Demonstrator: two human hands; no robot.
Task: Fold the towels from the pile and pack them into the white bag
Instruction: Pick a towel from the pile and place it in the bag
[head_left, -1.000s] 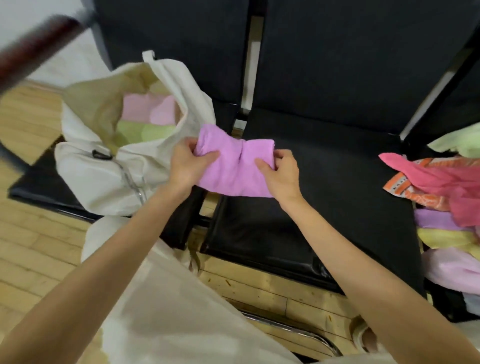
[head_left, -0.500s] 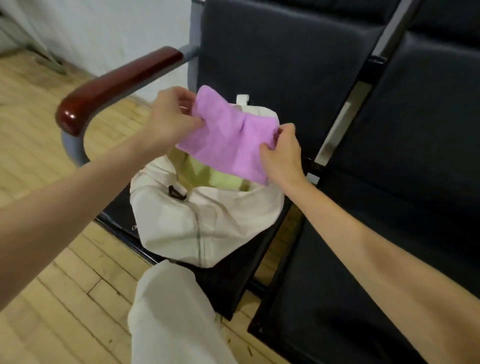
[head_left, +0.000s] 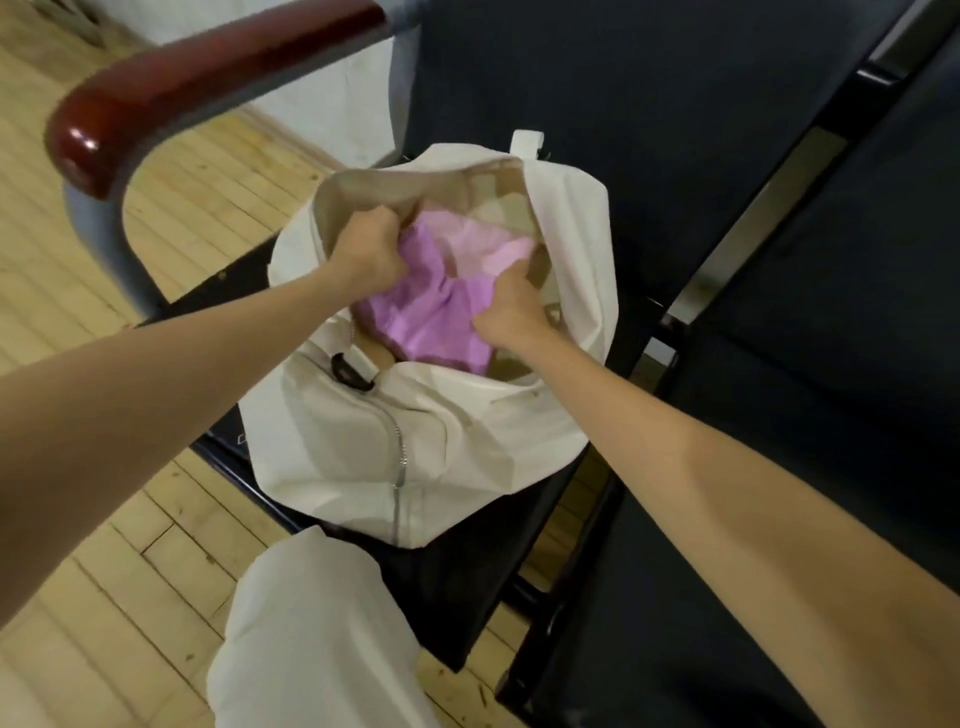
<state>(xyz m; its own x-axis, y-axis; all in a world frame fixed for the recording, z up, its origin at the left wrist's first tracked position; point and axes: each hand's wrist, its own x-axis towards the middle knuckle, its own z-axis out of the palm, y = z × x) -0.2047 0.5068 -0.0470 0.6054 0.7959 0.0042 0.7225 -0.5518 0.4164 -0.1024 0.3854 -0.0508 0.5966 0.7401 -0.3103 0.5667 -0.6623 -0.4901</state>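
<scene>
Both bare forearms are extending forward and converging, the left hand (head_left: 370, 249) and the right hand (head_left: 511, 306) each curling its fingers into a grip on the purple towel (head_left: 426, 317), knuckles facing upward.

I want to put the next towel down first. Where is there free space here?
The black seat right of the bag is bare. The bag's mouth is crowded: both hands grip the purple towel there.

black chair seat (head_left: 223, 291), white bag (head_left: 415, 441) on it
</scene>
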